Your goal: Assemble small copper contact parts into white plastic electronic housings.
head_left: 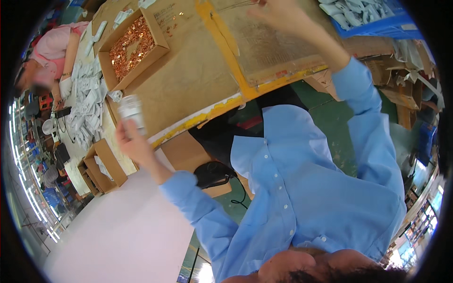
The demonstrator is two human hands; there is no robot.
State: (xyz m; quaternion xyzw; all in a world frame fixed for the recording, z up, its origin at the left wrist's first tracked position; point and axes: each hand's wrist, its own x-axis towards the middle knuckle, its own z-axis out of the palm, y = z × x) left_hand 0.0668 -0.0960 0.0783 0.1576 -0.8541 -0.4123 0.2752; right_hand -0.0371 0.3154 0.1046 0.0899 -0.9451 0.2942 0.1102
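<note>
My left hand (136,146) is closed around the lower end of a white plastic part (131,112), held up at the left front edge of the table. The part is smeared by motion, so its exact kind is unclear. My right hand (279,18) reaches to the far side over the cardboard-covered table top (188,78). Its fingers are blurred and partly cut off by the upper edge, so I cannot tell whether they grip anything. Beyond my left hand stands an open cardboard box (159,35) holding many small copper-coloured metal pieces (132,52).
A pile of white plastic parts (87,101) lies on the left, beside a co-worker in pink (54,45). A blue crate (377,30) of similar parts stands at the far right. Yellow tape (229,54) crosses the table. A smaller carton (106,162) sits at left.
</note>
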